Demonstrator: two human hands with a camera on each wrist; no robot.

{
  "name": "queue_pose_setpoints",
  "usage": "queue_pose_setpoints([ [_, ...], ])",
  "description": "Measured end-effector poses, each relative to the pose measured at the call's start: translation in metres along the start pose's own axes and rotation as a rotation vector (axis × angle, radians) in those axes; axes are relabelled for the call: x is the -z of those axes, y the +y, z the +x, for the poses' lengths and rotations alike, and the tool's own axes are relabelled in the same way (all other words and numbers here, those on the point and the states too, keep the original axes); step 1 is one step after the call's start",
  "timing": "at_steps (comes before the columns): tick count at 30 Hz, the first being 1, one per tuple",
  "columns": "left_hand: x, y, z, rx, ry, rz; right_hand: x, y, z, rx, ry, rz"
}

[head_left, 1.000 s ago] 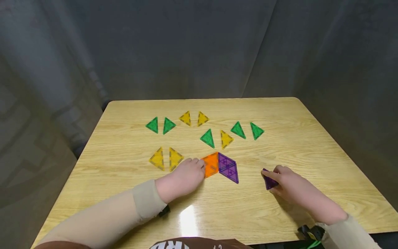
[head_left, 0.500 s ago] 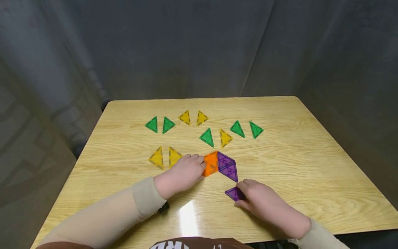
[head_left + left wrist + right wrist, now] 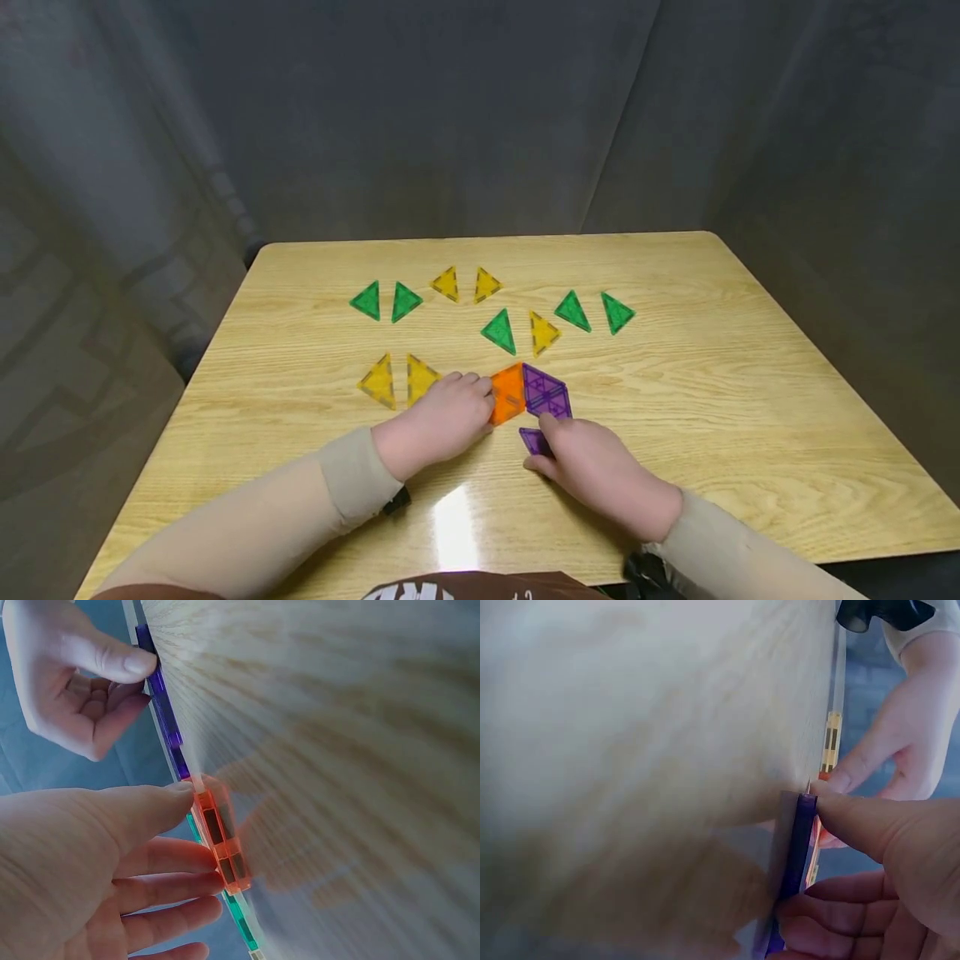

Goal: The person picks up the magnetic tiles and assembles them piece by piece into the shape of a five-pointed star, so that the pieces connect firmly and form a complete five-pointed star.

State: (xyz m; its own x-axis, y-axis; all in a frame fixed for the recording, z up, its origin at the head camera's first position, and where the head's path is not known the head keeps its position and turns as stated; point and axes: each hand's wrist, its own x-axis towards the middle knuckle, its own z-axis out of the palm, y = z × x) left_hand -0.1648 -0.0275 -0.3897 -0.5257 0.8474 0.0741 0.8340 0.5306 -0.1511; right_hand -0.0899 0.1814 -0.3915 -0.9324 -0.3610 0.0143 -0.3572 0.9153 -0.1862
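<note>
The right hand (image 3: 603,467) pinches a purple triangle (image 3: 534,442) between thumb and fingers at the near side of the middle group; its left corner shows, while the rest lies under the hand. Whether this triangle touches the purple pair (image 3: 546,388) just beyond it cannot be told, since the fingertips cover the near tip of that pair. The right wrist view gives the held triangle only edge-on.

The left hand (image 3: 442,421) grips the left part of an orange piece (image 3: 510,393), thumb and fingers set against it; its left end is hidden beneath them, so whether it is one tile or several is unclear. The orange piece meets the purple pair along its right side.

Left of these lie a yellow triangle (image 3: 378,383) in full view and a second yellow triangle (image 3: 422,381) partly covered by the left hand. Farther off on the tabletop (image 3: 765,375) are more green triangles (image 3: 573,312) and yellow triangles (image 3: 446,284). Both sleeves (image 3: 270,512) and some brown clothing (image 3: 480,587) are cut off by the lower edge, its lettering incomplete.
</note>
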Motion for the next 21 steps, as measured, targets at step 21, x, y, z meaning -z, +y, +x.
queue_pose_setpoints([
  [21, 0.000, -0.001, -0.001, 0.004, 0.001, -0.013, 0.031, 0.015, 0.012, -0.054, -0.023, 0.067],
])
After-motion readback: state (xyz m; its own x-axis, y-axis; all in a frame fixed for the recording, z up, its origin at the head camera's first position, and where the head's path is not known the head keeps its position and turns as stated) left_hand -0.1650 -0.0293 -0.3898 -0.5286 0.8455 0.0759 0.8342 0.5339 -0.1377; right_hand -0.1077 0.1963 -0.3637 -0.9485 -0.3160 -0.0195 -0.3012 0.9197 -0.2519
